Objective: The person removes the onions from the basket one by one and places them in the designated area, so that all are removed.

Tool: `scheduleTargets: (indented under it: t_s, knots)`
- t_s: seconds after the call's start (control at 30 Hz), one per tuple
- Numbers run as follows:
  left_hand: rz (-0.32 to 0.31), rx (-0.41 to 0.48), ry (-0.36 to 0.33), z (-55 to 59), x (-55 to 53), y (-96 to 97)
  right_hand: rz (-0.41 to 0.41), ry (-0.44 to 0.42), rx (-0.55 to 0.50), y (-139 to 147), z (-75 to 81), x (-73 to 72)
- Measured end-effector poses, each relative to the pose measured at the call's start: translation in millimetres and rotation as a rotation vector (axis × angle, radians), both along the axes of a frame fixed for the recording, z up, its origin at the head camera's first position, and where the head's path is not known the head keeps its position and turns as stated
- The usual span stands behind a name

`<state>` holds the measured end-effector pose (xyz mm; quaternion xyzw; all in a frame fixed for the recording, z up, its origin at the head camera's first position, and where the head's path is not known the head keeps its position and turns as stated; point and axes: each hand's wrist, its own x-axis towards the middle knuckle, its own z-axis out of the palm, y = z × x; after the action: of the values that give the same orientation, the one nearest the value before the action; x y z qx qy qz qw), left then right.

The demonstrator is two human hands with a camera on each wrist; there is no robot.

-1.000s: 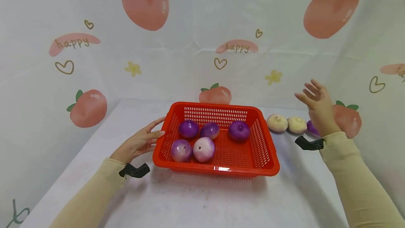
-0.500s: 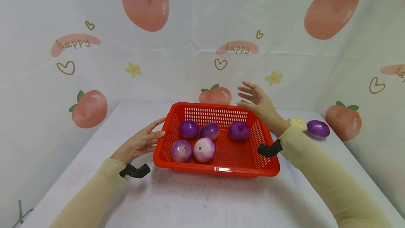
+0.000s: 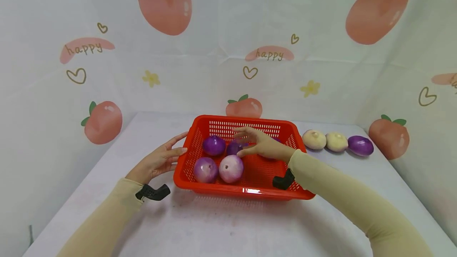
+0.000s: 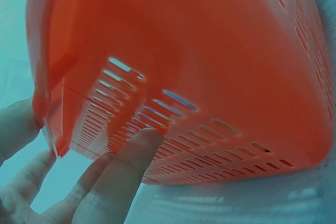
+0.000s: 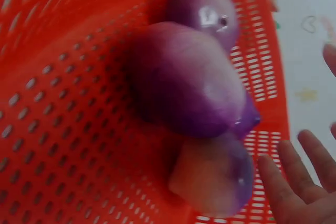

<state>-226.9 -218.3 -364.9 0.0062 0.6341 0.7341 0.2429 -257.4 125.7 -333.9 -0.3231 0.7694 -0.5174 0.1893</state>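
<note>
Backdrop [image 3: 214, 15] is filling upper frame, reading "happy" at upper left and upper centre. Red basket [image 3: 221, 189] is sitting mid-frame. Left hand [image 3: 158, 160] is touching its left rim, fingers fairly straight. Right hand [image 3: 263, 144] is hovering over it, fingers loosely spread. Five purplish veg [image 3: 206, 170] are sitting inside; veg row [image 3: 336, 142] is lying mid-right.

Five round purple vegetables [image 3: 206, 169] lie inside the red slotted basket [image 3: 214, 188].

Head vw: bright, soft shadows on tbl [image 3: 214, 231], glare on basket [image 3: 271, 193]. L wrist: teal cast. R wrist: purple veg [image 5: 186, 80] blurry.
</note>
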Motion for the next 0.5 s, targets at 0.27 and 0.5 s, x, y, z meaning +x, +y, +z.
scheduleTargets:
  t_s: [0.27,0.5]
  knots:
    - [0.015,-0.020,0.000,1.8,1.5,1.4,0.074,-0.056,0.156,-7.9,-11.1,2.1]
    - [0.016,-0.024,-0.001,1.8,1.8,1.2,0.108,-0.032,0.319,-13.5,-17.3,2.2]
